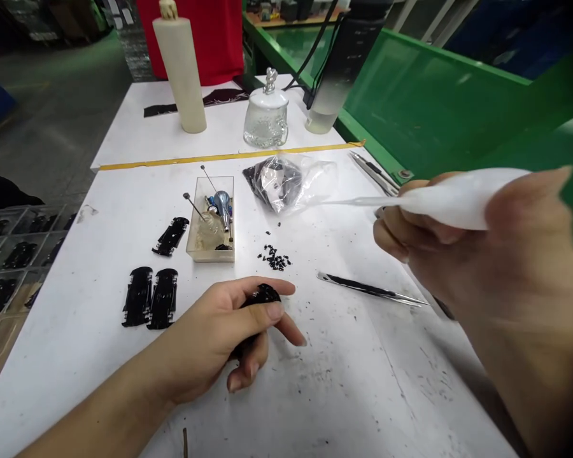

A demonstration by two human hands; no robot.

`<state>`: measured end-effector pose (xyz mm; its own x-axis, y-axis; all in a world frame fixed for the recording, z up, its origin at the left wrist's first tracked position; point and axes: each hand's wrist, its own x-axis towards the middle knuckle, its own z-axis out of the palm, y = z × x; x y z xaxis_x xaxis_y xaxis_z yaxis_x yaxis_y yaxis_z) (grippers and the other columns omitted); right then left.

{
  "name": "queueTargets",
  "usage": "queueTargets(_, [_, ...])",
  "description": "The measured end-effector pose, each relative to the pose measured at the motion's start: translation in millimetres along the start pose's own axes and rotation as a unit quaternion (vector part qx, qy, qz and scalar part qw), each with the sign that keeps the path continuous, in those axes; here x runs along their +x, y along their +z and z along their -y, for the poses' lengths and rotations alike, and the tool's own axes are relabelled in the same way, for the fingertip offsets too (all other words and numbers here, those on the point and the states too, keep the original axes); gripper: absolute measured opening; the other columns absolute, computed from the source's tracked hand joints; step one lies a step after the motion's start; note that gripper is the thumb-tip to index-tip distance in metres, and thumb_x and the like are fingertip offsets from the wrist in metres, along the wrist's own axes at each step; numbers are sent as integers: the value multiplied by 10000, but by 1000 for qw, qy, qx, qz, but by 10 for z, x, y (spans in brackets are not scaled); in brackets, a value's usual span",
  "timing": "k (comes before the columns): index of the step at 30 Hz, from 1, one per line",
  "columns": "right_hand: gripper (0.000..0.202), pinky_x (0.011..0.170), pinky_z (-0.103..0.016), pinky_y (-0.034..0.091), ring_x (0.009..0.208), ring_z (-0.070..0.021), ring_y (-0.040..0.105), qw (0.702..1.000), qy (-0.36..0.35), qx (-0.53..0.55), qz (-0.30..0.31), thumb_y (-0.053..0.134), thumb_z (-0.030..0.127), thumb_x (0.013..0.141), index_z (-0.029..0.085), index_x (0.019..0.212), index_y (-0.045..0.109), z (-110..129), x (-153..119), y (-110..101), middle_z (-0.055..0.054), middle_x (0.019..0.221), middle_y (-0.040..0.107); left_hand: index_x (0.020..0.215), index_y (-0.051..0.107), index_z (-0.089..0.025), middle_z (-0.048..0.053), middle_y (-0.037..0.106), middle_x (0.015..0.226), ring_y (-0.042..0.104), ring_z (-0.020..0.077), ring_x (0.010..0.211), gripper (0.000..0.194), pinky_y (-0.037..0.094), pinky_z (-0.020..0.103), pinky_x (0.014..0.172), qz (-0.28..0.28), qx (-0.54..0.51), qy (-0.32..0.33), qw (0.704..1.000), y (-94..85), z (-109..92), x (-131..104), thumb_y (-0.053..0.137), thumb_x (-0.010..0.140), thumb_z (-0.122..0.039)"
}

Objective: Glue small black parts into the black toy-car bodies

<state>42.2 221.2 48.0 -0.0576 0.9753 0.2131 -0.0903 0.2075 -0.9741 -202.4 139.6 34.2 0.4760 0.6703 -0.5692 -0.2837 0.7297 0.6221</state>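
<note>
My left hand (239,324) is closed round a glossy black plastic part (266,294), mostly hidden by the fingers. Raised at the right, my right hand (501,248) grips a white plastic dropper (458,197), its long thin tip pointing left over the table. Tweezers (372,289) lie on the table between the two hands. Just beyond my left hand is a scatter of tiny black pieces (275,259). To the left lie a pair of black car-chassis-shaped parts (138,297) side by side, and another similar black part (170,236) sits farther back.
A clear box (210,254) holds small tools with two thin rods sticking up. Behind are a plastic bag of dark pieces (286,181), a lidded glass jar (267,117), a pale bottle (181,76) and a green barrier (439,95). Compartment trays (14,267) stand at the left.
</note>
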Motion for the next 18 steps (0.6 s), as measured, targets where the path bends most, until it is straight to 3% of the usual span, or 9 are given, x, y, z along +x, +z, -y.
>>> queueTargets(2, [657,401,-335,326,428,-97,323,1000,7,15,3,899,719,587,199,502,507,38,-8,96,20,501,340,1086,604,-143,81,761,794,463,38,347,146,387,123,324,35,-4,-19,999,-4,17,35,626,972,-230])
queueTargets(4, [627,370,-349,281,400,-110,304,999,-1,16,30,914,648,594,205,460,491,67,-25,158,9,455,322,1017,610,-130,104,770,815,578,85,404,91,479,156,354,55,-2,-18,998,-19,45,66,596,980,-212])
queueTargets(7, [608,373,-365,237,378,-119,297,997,-19,18,73,884,554,640,192,405,457,39,-59,176,-6,413,276,1033,663,-99,128,784,897,690,129,530,115,569,185,422,59,5,-10,998,-51,70,85,599,981,-180])
queueTargets(18, [598,405,-335,206,420,-95,228,994,-12,-11,104,786,467,729,174,404,379,-108,-101,170,4,435,230,1026,695,-88,104,793,856,669,109,484,128,545,157,394,103,-3,-31,994,-62,35,87,589,978,-141])
